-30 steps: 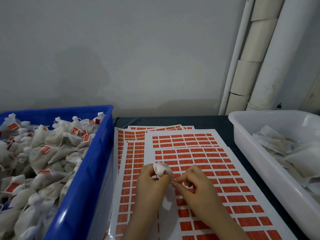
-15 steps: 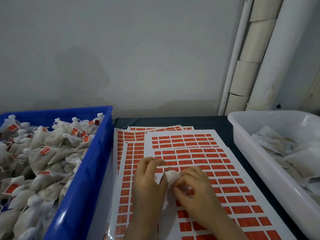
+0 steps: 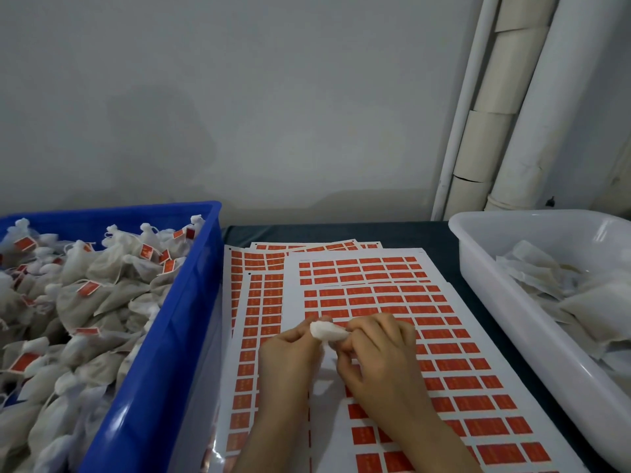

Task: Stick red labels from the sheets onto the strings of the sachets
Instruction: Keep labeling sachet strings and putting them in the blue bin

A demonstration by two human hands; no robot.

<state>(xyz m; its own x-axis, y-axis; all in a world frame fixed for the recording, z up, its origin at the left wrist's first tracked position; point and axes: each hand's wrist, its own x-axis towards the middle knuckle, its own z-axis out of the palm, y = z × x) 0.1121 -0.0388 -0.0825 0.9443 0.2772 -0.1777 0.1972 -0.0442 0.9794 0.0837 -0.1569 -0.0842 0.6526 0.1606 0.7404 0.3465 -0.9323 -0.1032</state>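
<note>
Now both hands, left [image 3: 290,353] & right [image 3: 379,349], pinching sachet [image 3: 326,331] over label sheets [image 3: 444,336].

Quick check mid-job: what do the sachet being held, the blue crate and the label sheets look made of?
Sachet: thin white nonwoven or mesh fabric, matte; it crumples softly. Blue crate: hard moulded plastic, glossy, with light streaks on its wall. Label sheets: white paper backing, probably coated, with a sheen at the near edge; the red labels look matte.

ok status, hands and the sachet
Left hand and right hand both pinching one sachet over the label sheets. No red label visible on it. Nothing in the way.
</note>
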